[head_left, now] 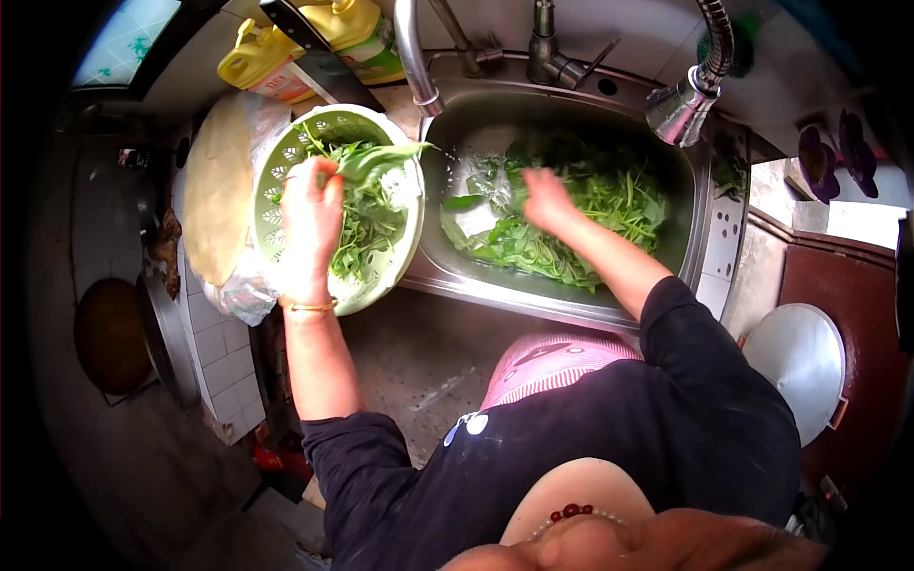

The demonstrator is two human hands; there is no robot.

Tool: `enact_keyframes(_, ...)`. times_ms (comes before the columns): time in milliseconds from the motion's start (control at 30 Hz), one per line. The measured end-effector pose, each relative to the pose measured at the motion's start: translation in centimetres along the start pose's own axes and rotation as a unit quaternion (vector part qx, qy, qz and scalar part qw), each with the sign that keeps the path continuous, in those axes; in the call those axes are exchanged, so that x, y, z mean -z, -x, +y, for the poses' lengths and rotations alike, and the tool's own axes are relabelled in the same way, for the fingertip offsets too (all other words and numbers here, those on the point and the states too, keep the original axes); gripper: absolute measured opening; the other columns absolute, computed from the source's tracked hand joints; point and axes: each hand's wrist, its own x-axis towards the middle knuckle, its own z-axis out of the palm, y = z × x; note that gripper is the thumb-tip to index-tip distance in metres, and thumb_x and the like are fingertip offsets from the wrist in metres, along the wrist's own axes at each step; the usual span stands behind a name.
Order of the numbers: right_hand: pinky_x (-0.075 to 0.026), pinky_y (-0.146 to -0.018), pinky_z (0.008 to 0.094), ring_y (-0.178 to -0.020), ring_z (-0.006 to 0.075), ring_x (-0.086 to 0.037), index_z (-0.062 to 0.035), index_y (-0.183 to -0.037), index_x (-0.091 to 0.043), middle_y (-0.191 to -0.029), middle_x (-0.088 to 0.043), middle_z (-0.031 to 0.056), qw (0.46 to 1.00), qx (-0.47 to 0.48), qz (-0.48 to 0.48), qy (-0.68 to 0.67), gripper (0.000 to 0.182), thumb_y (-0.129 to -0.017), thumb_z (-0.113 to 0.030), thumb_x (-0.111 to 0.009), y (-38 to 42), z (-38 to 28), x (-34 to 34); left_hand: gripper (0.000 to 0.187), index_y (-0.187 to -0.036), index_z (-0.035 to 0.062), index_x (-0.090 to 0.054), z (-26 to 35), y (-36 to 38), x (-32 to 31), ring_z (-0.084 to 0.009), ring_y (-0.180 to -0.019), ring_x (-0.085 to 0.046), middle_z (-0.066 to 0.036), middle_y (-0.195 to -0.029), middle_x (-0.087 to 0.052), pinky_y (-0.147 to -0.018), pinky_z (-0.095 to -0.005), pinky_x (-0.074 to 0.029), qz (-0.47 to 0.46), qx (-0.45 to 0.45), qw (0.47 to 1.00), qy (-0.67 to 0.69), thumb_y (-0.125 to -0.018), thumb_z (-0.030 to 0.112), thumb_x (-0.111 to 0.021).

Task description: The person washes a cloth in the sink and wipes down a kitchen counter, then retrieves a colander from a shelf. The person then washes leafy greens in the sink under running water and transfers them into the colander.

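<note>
My left hand (312, 205) is closed around a bunch of leafy greens (376, 164) over a pale green colander (411, 224). More greens lie in the colander, below and beside that hand. In the metal sink (693, 214), my right hand (549, 198) is over a large heap of wet leafy greens (619, 205). Motion blurs its fingers, so I cannot make out whether it grips any leaves. Water shows at the sink's left side, around some loose leaves.
A curved tap (411, 57) and a hose sprayer (684, 107) hang over the sink. Behind the colander stand a large knife (328, 71) and yellow jugs (255, 62). A round board (219, 190) in plastic is at the left. A round metal lid (795, 362) lies at right.
</note>
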Motion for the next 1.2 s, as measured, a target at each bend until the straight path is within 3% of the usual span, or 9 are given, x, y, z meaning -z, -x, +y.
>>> enact_keyframes(167, -0.023, -0.107, 0.0578, -0.129, 0.0347, -0.035, -0.0295, -0.139, -0.037, -0.151, -0.022, 0.0126, 0.888, 0.335, -0.174, 0.264, 0.071, -0.073, -0.015, -0.058, 2.4, -0.3, 5.0, 0.018, -0.096, -0.0010, -0.064, 0.1, 2.6, 1.9, -0.0358, -0.092, -0.057, -0.021, -0.098, -0.059, -0.085, -0.0391, -0.047, 0.024, -0.051, 0.987, -0.151, -0.080, 0.006, -0.062)
enact_keyframes(333, -0.015, -0.108, 0.0601, -0.136, 0.0347, -0.025, -0.0200, -0.144, -0.029, -0.152, -0.016, 0.0129, 0.988, -0.039, -0.024, 0.150, 0.068, -0.079, -0.013, -0.050, -1.1, -1.2, 2.2, 0.010, -0.088, 0.0008, -0.061, 6.1, 5.3, 2.1, -0.0307, -0.089, -0.056, -0.015, -0.097, -0.060, -0.080, -0.0370, -0.046, 0.083, -0.049, 0.995, -0.030, -0.084, 0.009, -0.060)
enact_keyframes(400, -0.010, -0.110, 0.0590, -0.139, 0.0331, -0.019, -0.0262, -0.145, -0.024, -0.153, -0.012, 0.0122, 0.980, 0.076, -0.103, 0.151, 0.073, -0.079, -0.014, -0.051, 0.9, -4.1, 0.6, 0.008, -0.084, 0.0007, -0.059, 8.3, 6.5, -0.5, -0.0289, -0.083, -0.056, -0.014, -0.092, -0.059, -0.077, -0.0369, -0.046, 0.036, -0.117, 0.991, 0.058, -0.085, 0.008, -0.056)
enact_keyframes(533, -0.020, -0.107, 0.0590, -0.139, 0.0334, -0.020, -0.0320, -0.142, -0.031, -0.153, -0.014, 0.0103, 0.924, 0.309, -0.138, 0.179, 0.069, -0.079, -0.013, -0.053, 0.7, -1.2, 4.1, 0.012, -0.092, -0.0003, -0.061, 9.6, 8.9, -8.2, -0.0305, -0.088, -0.057, -0.018, -0.094, -0.059, -0.081, -0.0367, -0.045, -0.168, -0.032, 0.967, 0.189, -0.086, 0.006, -0.052)
enact_keyframes(733, -0.021, -0.106, 0.0607, -0.135, 0.0401, -0.025, -0.0217, -0.145, -0.026, -0.148, -0.020, 0.0215, 0.985, 0.014, -0.061, 0.160, 0.074, -0.077, -0.025, -0.058, 2.5, -1.1, 4.9, 0.062, -0.132, -0.0010, -0.041, 3.9, 8.7, -21.2, -0.0404, -0.112, -0.052, -0.030, -0.116, -0.053, -0.099, -0.0402, -0.040, -0.224, 0.201, 0.943, 0.146, -0.078, 0.026, -0.059)
enact_keyframes(900, -0.017, -0.108, 0.0614, -0.137, 0.0357, -0.022, -0.0351, -0.143, -0.026, -0.151, -0.019, 0.0153, 0.845, 0.379, -0.271, 0.264, 0.079, -0.074, -0.020, -0.060, 4.5, -0.8, 4.7, 0.071, -0.146, 0.0137, -0.018, 1.3, 6.0, -24.9, -0.0351, -0.133, -0.030, -0.016, -0.146, -0.030, -0.100, -0.0553, -0.030, -0.313, 0.424, 0.768, 0.364, -0.086, 0.032, -0.051)
enact_keyframes(1100, -0.019, -0.108, 0.0588, -0.138, 0.0395, -0.017, -0.0260, -0.145, -0.025, -0.150, -0.014, 0.0224, 0.987, 0.064, -0.070, 0.129, 0.082, -0.072, -0.007, -0.056, 0.2, -2.0, 2.4, 0.067, -0.142, 0.0047, -0.029, 1.0, 6.4, -26.6, -0.0289, -0.124, -0.044, -0.020, -0.135, -0.045, -0.100, -0.0367, -0.037, -0.212, 0.471, 0.772, 0.370, -0.084, 0.026, -0.055)
enact_keyframes(1167, -0.021, -0.109, 0.0558, -0.137, 0.0459, -0.014, -0.0265, -0.147, -0.019, -0.148, -0.008, 0.0299, 0.982, 0.126, -0.100, 0.096, 0.084, -0.074, -0.007, -0.055, 1.6, -3.1, 0.4, 0.070, -0.147, 0.0223, -0.013, 2.4, 5.7, -24.4, -0.0402, -0.139, -0.010, -0.012, -0.154, -0.011, -0.094, -0.0744, -0.018, -0.270, 0.515, 0.684, 0.440, -0.089, 0.038, -0.048)
enact_keyframes(1200, -0.024, -0.108, 0.0536, -0.136, 0.0476, -0.015, -0.0254, -0.146, -0.019, -0.149, -0.007, 0.0286, 0.965, 0.232, -0.118, 0.033, 0.084, -0.073, -0.009, -0.056, 2.5, -2.5, 0.4, 0.067, -0.145, 0.0207, -0.018, 2.2, 5.7, -24.7, -0.0393, -0.137, -0.016, -0.013, -0.151, -0.017, -0.094, -0.0721, -0.022, -0.245, 0.521, 0.679, 0.456, -0.089, 0.038, -0.048)
